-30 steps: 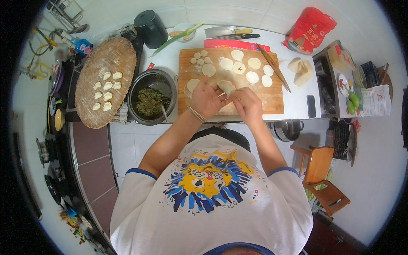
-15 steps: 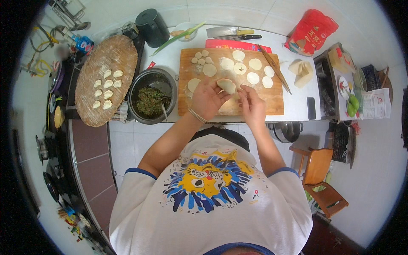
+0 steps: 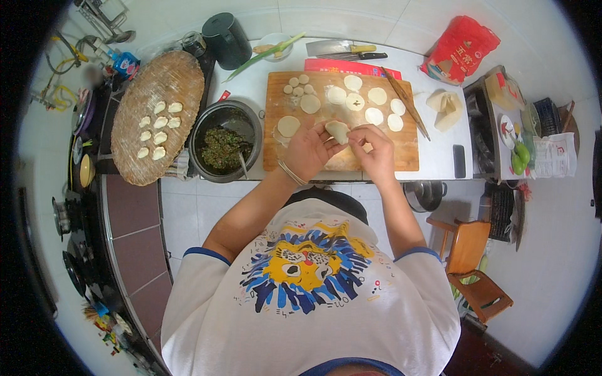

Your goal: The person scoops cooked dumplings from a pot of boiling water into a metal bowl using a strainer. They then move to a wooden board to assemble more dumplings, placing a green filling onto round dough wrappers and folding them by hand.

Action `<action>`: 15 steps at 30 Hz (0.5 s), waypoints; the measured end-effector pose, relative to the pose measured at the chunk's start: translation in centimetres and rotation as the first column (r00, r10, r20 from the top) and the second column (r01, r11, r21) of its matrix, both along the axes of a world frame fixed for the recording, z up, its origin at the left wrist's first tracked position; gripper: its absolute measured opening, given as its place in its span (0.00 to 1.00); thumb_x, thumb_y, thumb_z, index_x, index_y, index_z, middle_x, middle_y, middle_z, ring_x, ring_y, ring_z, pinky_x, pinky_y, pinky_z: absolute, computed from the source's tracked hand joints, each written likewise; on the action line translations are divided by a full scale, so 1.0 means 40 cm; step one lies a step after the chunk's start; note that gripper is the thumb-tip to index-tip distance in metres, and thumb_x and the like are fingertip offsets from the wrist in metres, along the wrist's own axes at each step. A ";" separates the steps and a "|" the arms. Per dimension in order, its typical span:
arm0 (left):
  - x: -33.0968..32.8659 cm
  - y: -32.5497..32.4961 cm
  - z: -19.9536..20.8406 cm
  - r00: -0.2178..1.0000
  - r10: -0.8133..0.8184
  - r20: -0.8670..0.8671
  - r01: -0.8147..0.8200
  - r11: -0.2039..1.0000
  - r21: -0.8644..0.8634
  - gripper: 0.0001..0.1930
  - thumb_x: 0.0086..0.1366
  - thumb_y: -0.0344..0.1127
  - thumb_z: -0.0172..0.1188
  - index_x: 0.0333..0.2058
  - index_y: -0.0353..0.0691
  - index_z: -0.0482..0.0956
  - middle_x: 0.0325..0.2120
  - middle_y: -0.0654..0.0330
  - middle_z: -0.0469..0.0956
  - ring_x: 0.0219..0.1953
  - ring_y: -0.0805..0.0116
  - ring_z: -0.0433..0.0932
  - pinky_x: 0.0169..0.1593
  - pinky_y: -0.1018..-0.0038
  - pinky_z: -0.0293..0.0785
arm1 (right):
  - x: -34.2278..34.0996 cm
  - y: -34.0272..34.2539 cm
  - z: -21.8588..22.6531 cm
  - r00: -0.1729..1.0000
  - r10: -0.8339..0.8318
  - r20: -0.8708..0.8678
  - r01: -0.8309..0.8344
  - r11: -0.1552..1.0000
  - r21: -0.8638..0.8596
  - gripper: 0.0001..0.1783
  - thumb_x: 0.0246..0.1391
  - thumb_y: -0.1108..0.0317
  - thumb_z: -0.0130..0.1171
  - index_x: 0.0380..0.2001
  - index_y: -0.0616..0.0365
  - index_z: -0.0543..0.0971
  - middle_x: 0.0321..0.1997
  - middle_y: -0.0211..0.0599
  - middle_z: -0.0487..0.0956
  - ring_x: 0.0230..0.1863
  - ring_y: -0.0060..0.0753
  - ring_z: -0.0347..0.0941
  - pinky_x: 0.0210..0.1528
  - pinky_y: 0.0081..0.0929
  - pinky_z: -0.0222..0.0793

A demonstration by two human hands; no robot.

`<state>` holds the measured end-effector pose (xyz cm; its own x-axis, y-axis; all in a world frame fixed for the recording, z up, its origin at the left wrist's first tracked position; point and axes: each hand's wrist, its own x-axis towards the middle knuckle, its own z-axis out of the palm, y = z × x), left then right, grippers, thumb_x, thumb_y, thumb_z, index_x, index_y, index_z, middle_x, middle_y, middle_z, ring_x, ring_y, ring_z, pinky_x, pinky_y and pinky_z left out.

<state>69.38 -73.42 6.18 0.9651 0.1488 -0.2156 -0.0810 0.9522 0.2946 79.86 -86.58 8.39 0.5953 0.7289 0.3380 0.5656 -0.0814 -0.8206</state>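
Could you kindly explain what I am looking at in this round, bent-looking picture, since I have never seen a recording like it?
This is one wide fisheye camera worn on a person's head, looking down, so straight edges bend. No machine here: two bare hands. The left hand and right hand together hold a folded dumpling above a wooden cutting board dotted with round dough wrappers. Left of it stands a pot of green filling with a spoon, then a round woven tray of finished dumplings. A cleaver and a red bag lie behind.

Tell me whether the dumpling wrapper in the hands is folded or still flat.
Folded. The wrapper shows a plump half-moon shape pinched between the left hand and right hand, unlike the flat rounds on the board.
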 end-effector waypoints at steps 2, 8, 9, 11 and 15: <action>0.001 -0.007 -0.004 0.999 0.027 -0.026 -0.025 0.998 0.061 0.28 0.64 0.53 0.34 0.50 0.33 0.63 0.48 0.48 0.67 0.50 0.59 0.67 0.57 0.65 0.60 | -0.005 0.003 -0.005 0.997 -0.043 -0.057 0.042 0.999 -0.016 0.08 0.38 0.82 0.58 0.26 0.62 0.76 0.28 0.37 0.76 0.28 0.26 0.73 0.28 0.20 0.69; -0.001 -0.024 -0.008 0.996 0.088 -0.036 -0.077 0.969 0.235 0.25 0.65 0.51 0.34 0.50 0.36 0.63 0.46 0.54 0.69 0.49 0.65 0.68 0.56 0.69 0.62 | -0.009 0.004 -0.018 0.977 -0.114 -0.179 0.102 0.992 -0.075 0.08 0.38 0.81 0.59 0.27 0.62 0.78 0.25 0.37 0.77 0.25 0.24 0.74 0.28 0.19 0.70; -0.001 -0.025 -0.006 0.995 0.088 -0.038 -0.077 0.970 0.229 0.25 0.65 0.50 0.34 0.50 0.36 0.63 0.45 0.54 0.69 0.49 0.66 0.68 0.55 0.69 0.62 | -0.009 0.004 -0.022 0.975 -0.109 -0.193 0.099 0.993 -0.060 0.09 0.38 0.81 0.59 0.27 0.62 0.78 0.24 0.37 0.77 0.25 0.25 0.74 0.28 0.19 0.70; -0.002 -0.025 -0.006 0.995 0.089 -0.040 -0.078 0.972 0.220 0.24 0.65 0.49 0.34 0.50 0.36 0.63 0.45 0.55 0.69 0.49 0.66 0.68 0.55 0.70 0.62 | -0.008 0.003 -0.024 0.976 -0.097 -0.193 0.088 0.995 -0.052 0.09 0.38 0.81 0.58 0.28 0.62 0.78 0.24 0.37 0.77 0.25 0.24 0.74 0.28 0.19 0.69; -0.001 -0.030 -0.012 0.995 0.093 -0.037 -0.079 0.955 0.285 0.23 0.65 0.49 0.35 0.50 0.37 0.63 0.46 0.56 0.68 0.49 0.67 0.67 0.56 0.71 0.61 | -0.001 -0.001 -0.031 0.986 -0.091 -0.139 0.083 0.995 -0.057 0.07 0.38 0.80 0.59 0.26 0.62 0.77 0.22 0.36 0.77 0.23 0.24 0.73 0.26 0.19 0.68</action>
<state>69.35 -74.63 5.68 0.9352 0.2922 -0.1998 -0.1372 0.8196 0.5563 79.81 -86.61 7.16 0.6962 0.6863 0.2103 0.4336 -0.1685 -0.8852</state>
